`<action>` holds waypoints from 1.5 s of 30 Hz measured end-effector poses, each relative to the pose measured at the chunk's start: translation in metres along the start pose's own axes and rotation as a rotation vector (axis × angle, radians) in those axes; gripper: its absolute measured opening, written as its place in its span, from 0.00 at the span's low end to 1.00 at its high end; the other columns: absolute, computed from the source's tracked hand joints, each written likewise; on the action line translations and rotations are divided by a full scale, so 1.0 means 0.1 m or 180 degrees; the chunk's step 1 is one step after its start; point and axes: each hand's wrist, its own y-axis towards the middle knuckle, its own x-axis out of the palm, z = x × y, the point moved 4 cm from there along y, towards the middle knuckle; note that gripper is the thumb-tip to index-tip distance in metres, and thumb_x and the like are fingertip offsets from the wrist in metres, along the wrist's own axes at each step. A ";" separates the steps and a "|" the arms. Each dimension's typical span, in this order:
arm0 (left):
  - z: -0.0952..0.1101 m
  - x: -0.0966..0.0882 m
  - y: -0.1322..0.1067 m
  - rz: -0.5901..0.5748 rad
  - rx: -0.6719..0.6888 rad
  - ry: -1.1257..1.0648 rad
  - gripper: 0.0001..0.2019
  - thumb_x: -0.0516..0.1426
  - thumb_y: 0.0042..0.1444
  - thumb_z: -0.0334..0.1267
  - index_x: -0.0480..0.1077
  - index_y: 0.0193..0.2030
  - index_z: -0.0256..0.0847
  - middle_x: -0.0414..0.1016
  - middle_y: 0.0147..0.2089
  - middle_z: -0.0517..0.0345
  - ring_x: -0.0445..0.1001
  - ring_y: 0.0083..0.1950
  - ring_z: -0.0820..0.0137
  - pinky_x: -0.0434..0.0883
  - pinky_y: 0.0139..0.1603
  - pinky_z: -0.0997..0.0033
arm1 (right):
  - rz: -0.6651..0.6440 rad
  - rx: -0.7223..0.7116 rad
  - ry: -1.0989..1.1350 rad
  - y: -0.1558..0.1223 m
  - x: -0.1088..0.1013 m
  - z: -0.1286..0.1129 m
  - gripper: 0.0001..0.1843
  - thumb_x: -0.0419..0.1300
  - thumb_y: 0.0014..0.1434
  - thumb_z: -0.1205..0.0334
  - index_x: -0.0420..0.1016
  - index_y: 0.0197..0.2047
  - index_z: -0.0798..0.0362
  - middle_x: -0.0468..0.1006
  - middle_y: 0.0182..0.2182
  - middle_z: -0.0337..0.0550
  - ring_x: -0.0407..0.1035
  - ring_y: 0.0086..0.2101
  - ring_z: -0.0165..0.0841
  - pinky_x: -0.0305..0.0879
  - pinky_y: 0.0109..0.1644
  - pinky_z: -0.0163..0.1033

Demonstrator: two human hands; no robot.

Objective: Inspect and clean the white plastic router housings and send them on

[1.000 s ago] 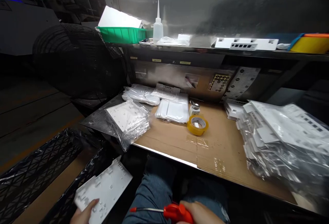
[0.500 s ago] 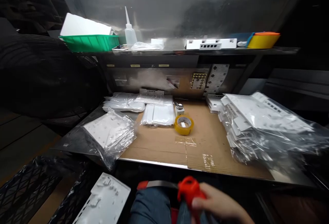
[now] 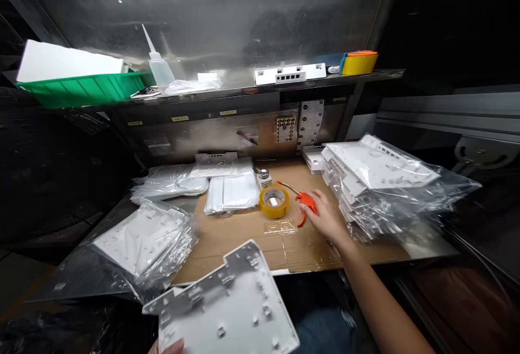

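Observation:
My right hand (image 3: 325, 218) is closed around a red air blow gun (image 3: 307, 202) at the cardboard-covered tabletop, its thin nozzle pointing up and left. Just left of the nozzle lies a roll of yellow tape (image 3: 274, 202), with a small metal-capped bottle (image 3: 264, 177) behind it. At the bottom, my left hand (image 3: 173, 346) grips the lower edge of a white plastic housing panel (image 3: 227, 310), held tilted in front of the table edge. Most of that hand is hidden. The panel's inner side, with clips and posts, faces me.
Bagged white panels (image 3: 138, 240) lie at the left, and a taller stack of bagged panels (image 3: 377, 175) at the right. Clear plastic bags (image 3: 231, 191) sit at the back. Above, a shelf carries a green bin (image 3: 85, 88), a squeeze bottle (image 3: 161, 71) and a white housing (image 3: 290, 74).
My right hand has carried the red air blow gun from over my lap up to the tabletop. The white panel has moved up and right, with my left hand now showing on it.

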 end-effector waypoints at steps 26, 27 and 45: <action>1.18 2.64 -0.67 -0.1522 0.5682 0.3212 0.12 0.53 0.64 0.37 0.68 0.53 0.43 0.82 0.46 0.44 0.72 0.57 0.50 0.69 0.51 0.56 | 0.0915 0.1675 0.3503 -1.49 -0.51 1.01 0.37 0.71 0.58 0.45 0.71 0.66 0.50 0.83 0.55 0.48 0.76 0.57 0.48 0.77 0.60 0.51; 1.23 2.64 -0.69 -0.1523 0.5632 0.3217 0.11 0.56 0.62 0.38 0.67 0.51 0.44 0.83 0.44 0.48 0.74 0.55 0.51 0.69 0.50 0.57 | 0.0949 0.1669 0.3534 -1.49 -0.52 1.01 0.37 0.72 0.58 0.45 0.71 0.66 0.49 0.82 0.56 0.48 0.76 0.57 0.48 0.78 0.59 0.50; 1.56 2.94 -0.40 -0.2152 0.4886 0.2923 0.12 0.63 0.63 0.42 0.70 0.47 0.38 0.75 0.45 0.55 0.75 0.38 0.69 0.76 0.39 0.65 | 0.0790 -0.0144 0.1533 -1.15 0.42 0.08 0.25 0.65 0.62 0.39 0.82 0.43 0.56 0.86 0.36 0.51 0.81 0.38 0.43 0.79 0.43 0.42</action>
